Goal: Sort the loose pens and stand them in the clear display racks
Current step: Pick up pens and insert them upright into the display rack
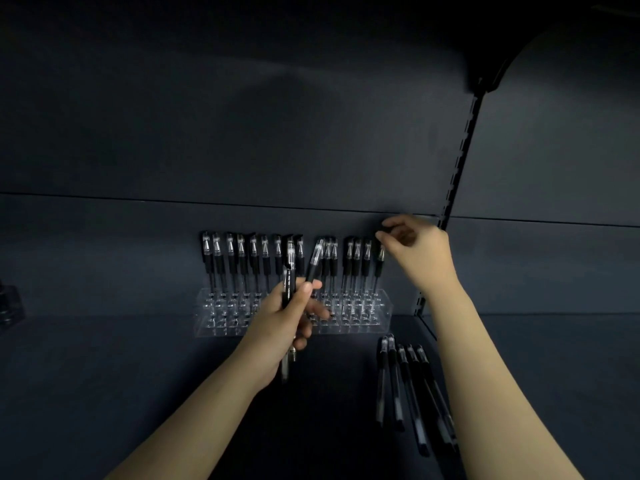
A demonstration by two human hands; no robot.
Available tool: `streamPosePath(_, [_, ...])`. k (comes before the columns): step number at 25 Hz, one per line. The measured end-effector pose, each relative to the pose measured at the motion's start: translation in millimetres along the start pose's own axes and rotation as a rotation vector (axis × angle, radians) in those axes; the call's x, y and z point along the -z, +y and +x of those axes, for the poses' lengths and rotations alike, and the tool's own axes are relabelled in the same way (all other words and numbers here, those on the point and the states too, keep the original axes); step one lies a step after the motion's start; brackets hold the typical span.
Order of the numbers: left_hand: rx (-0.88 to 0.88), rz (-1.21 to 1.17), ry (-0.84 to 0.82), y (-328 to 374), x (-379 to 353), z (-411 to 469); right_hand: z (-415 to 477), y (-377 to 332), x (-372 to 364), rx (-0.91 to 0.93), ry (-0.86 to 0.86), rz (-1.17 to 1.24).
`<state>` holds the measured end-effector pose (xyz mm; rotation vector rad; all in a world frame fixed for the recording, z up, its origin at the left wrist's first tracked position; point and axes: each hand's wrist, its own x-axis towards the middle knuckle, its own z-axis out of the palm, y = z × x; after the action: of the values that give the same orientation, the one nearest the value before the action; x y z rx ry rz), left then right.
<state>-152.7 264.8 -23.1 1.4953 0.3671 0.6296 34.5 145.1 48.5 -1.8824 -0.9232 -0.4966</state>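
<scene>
Dim shop shelf: my right hand (415, 247) pinches top of end pen (380, 263) standing in clear rack (207, 323); my left hand (287, 323) grips two spare pens (288, 268). Back row nearly full; front holes look unfilled. Five loose pens (398, 379) lie on shelf (138, 393), unsorted.

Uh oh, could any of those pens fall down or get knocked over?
Maybe. The left hand grips a bunch of black pens fanned in front of the clear plastic rack; they could bump the standing black pens. The right hand pinches the end pen by its top, so it might tip.
</scene>
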Motion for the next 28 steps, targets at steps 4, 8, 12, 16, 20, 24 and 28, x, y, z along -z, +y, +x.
streamPosePath(4, [-0.017, -0.023, 0.009, 9.2, 2.6, -0.2, -2.8, -40.0, -10.5, 0.046, -0.141, 0.178])
streamPosePath(8, [-0.044, -0.11, -0.044, 28.8, 18.9, -5.4, -18.6, -88.5, -36.4, -0.067, -0.379, 0.534])
streamPosePath(12, [-0.023, -0.036, -0.081, 40.4, 63.4, -16.0, -32.9, -129.8, -61.2, -0.131, -0.389, 0.706])
streamPosePath(16, [-0.008, 0.03, 0.014, 35.0, 120.0, -22.2, -39.0, -157.0, -90.2, -0.16, -0.084, 0.727])
streamPosePath(20, [0.007, 0.038, 0.09, 24.8, 158.8, -20.2, -38.2, -173.8, -108.5, -0.145, 0.112, 0.587])
streamPosePath(24, [-0.011, -0.007, 0.047, 24.0, 159.8, -17.5, -41.3, -184.4, -126.3, -0.033, 0.069, 0.398])
streamPosePath(28, [-0.037, -0.015, 0.035, 21.6, 153.0, -17.3, -43.8, -183.2, -139.4, 0.027, 0.065, 0.291])
